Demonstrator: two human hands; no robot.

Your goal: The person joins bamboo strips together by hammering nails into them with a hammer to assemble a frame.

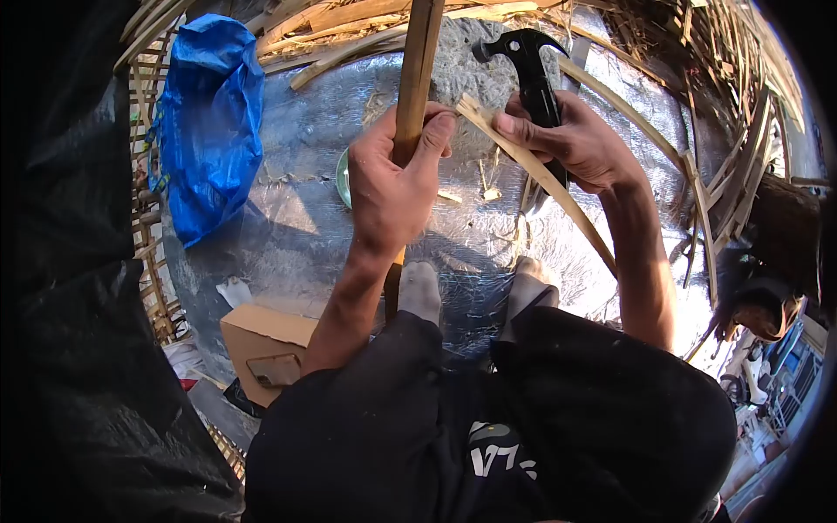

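My left hand (392, 179) is wrapped round a long brown wooden strip (419, 65), which stands nearly upright in the view and runs down past my wrist. In my right hand (580, 144) is a black claw hammer (532, 74), its head pointing away from me. The same hand pinches a thin pale strip of split wood (562, 193) under the thumb. This strip slants down to the right, and its frayed upper end lies close to my left fingertips. Behind the hammer is a rough grey stone block (471, 65).
Silvery foil sheeting (296, 222) covers the floor round my feet. A blue plastic bag (209, 131) lies at the left, and a cardboard box (261, 336) sits at the lower left. Many wooden strips (349, 19) are piled along the back, with more at the right.
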